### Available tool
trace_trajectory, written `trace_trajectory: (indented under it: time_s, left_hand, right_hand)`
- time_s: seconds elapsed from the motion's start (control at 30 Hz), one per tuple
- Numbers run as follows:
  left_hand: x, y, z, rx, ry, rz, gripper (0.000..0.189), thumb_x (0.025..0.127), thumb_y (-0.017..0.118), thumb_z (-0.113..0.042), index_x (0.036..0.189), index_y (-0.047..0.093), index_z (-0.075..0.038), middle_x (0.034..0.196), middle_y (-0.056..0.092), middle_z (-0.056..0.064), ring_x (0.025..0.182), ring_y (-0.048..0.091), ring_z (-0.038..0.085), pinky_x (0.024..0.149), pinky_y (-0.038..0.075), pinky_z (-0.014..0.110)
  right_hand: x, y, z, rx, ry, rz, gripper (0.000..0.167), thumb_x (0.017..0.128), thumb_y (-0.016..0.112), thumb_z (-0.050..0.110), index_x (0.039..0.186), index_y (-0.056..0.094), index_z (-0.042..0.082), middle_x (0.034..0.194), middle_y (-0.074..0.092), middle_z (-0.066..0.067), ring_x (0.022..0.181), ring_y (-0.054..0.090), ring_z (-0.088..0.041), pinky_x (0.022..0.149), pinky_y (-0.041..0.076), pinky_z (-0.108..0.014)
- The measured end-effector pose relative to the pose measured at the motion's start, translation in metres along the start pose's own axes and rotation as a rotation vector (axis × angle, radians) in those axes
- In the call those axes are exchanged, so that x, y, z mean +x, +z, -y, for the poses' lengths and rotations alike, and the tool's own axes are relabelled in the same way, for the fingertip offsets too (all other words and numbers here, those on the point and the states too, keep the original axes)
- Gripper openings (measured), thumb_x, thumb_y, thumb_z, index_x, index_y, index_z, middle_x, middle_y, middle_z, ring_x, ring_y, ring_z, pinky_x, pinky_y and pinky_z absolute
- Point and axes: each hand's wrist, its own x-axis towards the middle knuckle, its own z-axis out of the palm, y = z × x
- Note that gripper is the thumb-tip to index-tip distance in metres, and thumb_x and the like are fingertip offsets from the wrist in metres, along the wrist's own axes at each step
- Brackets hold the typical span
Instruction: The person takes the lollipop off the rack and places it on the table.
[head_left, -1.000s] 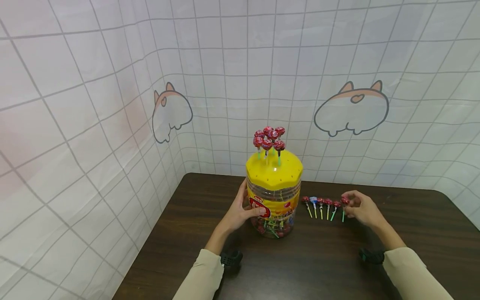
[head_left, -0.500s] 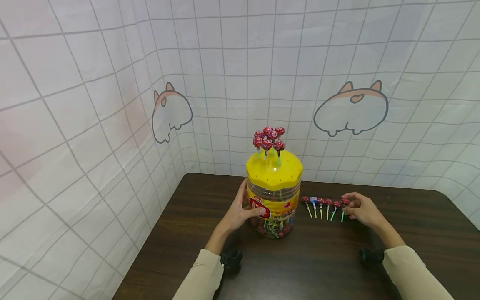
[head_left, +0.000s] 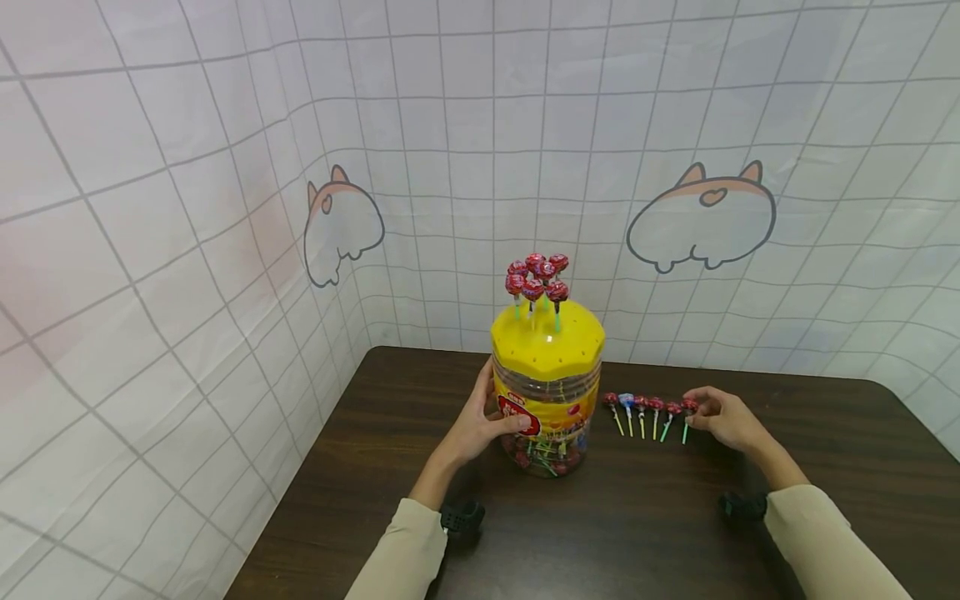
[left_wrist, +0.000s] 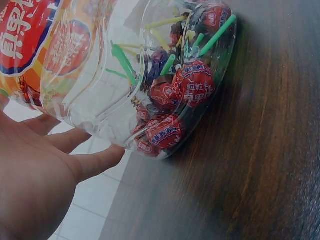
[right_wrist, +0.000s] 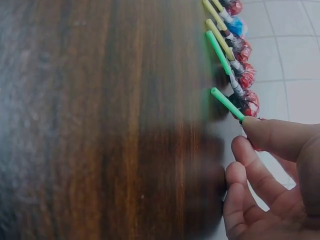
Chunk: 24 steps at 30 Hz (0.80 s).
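A clear jar (head_left: 557,414) with a yellow lid (head_left: 547,358) stands upright on the table. Several red-wrapped lollipops (head_left: 533,289) stick up from the lid's holes. My left hand (head_left: 474,423) holds the jar's left side, thumb across the label. In the left wrist view, more lollipops (left_wrist: 196,85) lie at the jar's bottom. To the right of the jar, several lollipops (head_left: 641,405) form a row on the table, one with a blue wrapper. My right hand (head_left: 726,418) pinches the rightmost, green-stick lollipop (right_wrist: 227,104) between thumb and fingers; its head is mostly hidden in the right wrist view.
The dark wooden table (head_left: 600,533) reaches back to a white grid-patterned cloth (head_left: 465,208) with cartoon drawings. Another side of the cloth runs along the left. The jar is the tallest thing on the table.
The lollipop at my right fingers has shifted very slightly, its stick end a little to the left. My left hand and the jar have stayed in place.
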Motion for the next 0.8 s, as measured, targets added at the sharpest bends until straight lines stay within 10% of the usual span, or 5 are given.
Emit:
trace_trajectory:
  time_s: [0.8]
  left_hand:
    - [-0.001, 0.0007, -0.0028, -0.01, 0.006, 0.006, 0.103, 0.088, 0.079, -0.046, 0.161, 0.007, -0.047, 0.156, 0.038, 0.007, 0.137, 0.046, 0.028, 0.112, 0.045, 0.058]
  right_hand:
    - [0.0093, 0.0022, 0.005, -0.008, 0.025, 0.05, 0.039, 0.094, 0.07, 0.006, 0.129, 0.059, -0.009, 0.092, 0.061, -0.013, 0.082, 0.051, -0.02, 0.073, 0.042, -0.033]
